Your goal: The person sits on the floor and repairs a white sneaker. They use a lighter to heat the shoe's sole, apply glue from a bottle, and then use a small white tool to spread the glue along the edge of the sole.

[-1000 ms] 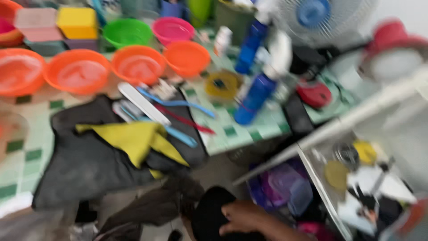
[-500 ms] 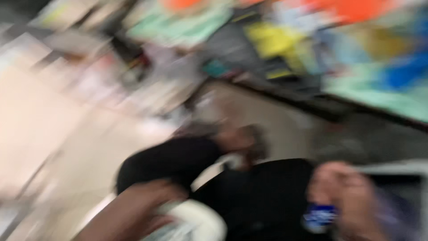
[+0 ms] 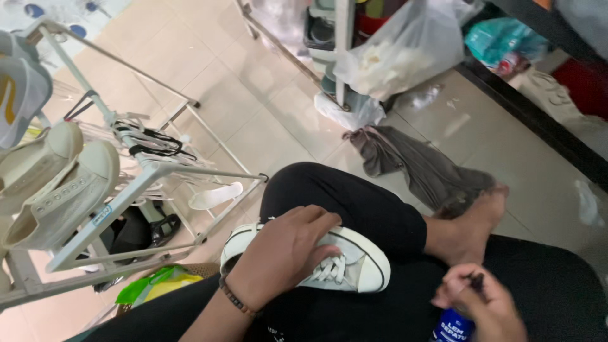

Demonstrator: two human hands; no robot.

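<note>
A white lace-up sneaker point(image 3: 358, 263) lies on my lap, across my black trousers. My left hand point(image 3: 285, 253) rests on top of it and grips its upper, covering the heel half. My right hand point(image 3: 481, 304) is at the lower right, closed around the top of a small blue glue bottle point(image 3: 453, 326), with a thin dark tip between the fingers. My bare foot point(image 3: 472, 228) is crossed over my knee just above that hand.
A white metal rack point(image 3: 136, 183) at the left carries two pale canvas shoes point(image 3: 57, 183) and black straps. A grey rag point(image 3: 421, 168) lies on the tiled floor. A clear plastic bag point(image 3: 405, 54) leans on shelving at the top. A green bag point(image 3: 152, 285) lies beneath the rack.
The view has swung from a table of coloured bowls and bottles down to my lap. The sneaker and glue bottle, blurred before, are now sharp in my hands.
</note>
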